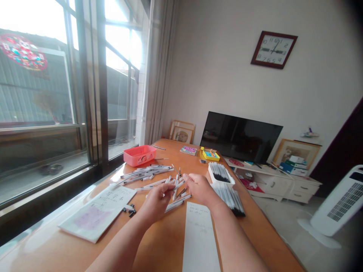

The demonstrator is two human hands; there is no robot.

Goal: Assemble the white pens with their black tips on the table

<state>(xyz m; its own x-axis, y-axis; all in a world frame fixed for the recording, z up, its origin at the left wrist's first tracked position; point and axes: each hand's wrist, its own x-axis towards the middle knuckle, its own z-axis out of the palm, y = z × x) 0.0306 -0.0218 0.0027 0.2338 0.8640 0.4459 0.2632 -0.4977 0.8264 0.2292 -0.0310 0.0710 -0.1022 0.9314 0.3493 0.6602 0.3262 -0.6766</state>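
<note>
Both my hands meet over a scatter of white pens on an orange wooden table. My left hand is curled with its fingers pinched on a white pen. My right hand is closed too, fingertips touching the same pen from the other side. More loose pens lie under and between the hands. Small black caps sit just left of my left wrist. A narrow white paper slip lies under my right forearm.
A white box of pens and a row of finished pens lie right of my hands. A pink tray stands at the back left, an open notebook at the front left. A TV and a white fan heater stand beyond the table.
</note>
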